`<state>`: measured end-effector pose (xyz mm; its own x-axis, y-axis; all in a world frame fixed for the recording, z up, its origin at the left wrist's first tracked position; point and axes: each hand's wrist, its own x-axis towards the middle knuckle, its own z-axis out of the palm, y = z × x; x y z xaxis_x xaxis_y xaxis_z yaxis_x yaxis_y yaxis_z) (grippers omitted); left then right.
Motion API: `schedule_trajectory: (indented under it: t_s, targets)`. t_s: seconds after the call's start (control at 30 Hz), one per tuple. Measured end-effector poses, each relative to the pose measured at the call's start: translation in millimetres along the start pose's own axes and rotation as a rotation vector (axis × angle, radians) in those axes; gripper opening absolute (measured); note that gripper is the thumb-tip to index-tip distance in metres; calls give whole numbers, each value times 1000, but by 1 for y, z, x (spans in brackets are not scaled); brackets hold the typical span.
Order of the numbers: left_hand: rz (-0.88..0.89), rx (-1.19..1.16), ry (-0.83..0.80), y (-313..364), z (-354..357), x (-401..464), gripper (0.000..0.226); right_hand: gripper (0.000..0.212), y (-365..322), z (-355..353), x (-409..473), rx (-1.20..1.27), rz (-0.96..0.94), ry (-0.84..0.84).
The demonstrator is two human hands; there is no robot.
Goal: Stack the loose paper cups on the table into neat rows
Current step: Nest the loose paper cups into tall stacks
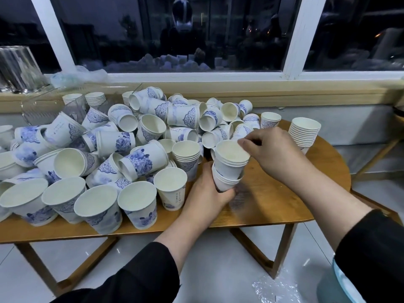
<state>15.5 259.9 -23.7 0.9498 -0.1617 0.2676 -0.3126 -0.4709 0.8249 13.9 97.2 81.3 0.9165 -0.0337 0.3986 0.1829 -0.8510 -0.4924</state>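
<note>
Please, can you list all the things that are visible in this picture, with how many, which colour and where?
loose paper cups: many, white with blue patterns, heaped on the table's left and middle.
held stack: one, white, nested cups above the table's front edge.
finished stack: one, white, at the table's right end.
short stacks: a few, white, behind the heap.
table: one, brown wood.
window frame: one, white, behind the table.
plastic wrap: one piece, clear, on the floor.
left hand: grips the held stack low down.
right hand: pinches the top cup's rim.
</note>
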Motion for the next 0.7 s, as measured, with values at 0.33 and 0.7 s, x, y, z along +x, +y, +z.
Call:
schedule_trajectory:
  t_s: [0.33, 0.7]
  targets:
    - [-21, -104, 147, -10, 7, 17, 83, 32, 90, 86, 7, 419, 302, 108]
    - [-21, -26, 156, -13, 9, 18, 84, 20, 81, 108, 26, 542, 293, 71]
